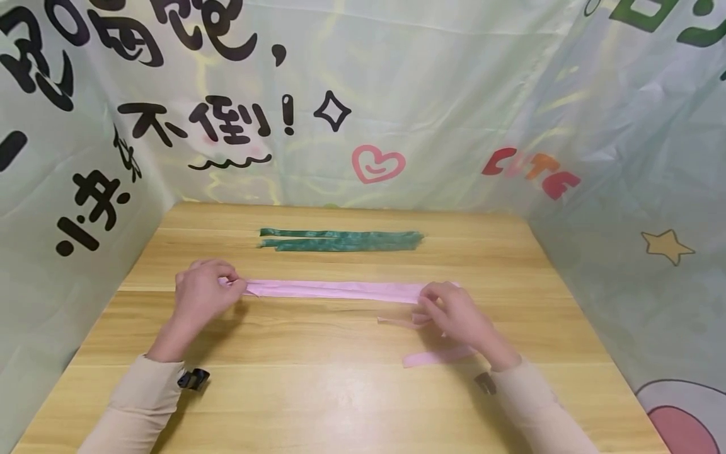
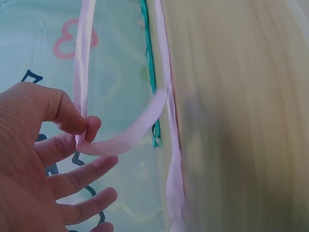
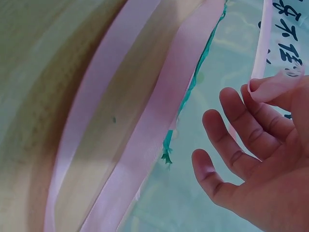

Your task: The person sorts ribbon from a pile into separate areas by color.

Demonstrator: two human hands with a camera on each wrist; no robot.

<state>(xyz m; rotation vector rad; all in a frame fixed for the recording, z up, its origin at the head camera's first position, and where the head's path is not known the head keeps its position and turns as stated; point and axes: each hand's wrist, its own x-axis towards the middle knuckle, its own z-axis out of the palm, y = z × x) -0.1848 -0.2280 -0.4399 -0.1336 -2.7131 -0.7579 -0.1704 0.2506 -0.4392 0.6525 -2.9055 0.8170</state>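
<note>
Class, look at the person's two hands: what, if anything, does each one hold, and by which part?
Both hold the pink ribbon. The left hand pinches its left end between thumb and forefinger; the right hand pinches it at its right end, where loose lengths trail onto the table.

pink ribbon [image 2: 166, 159] blurred, right hand [image 3: 263, 159] cut off

Bare tabletop [image 1: 317, 391] below pink ribbon [image 1: 334, 289]

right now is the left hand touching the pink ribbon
Touching. The left wrist view shows the left hand pinching the pink ribbon between thumb and forefinger; the head view shows it at the ribbon's left end.
</note>
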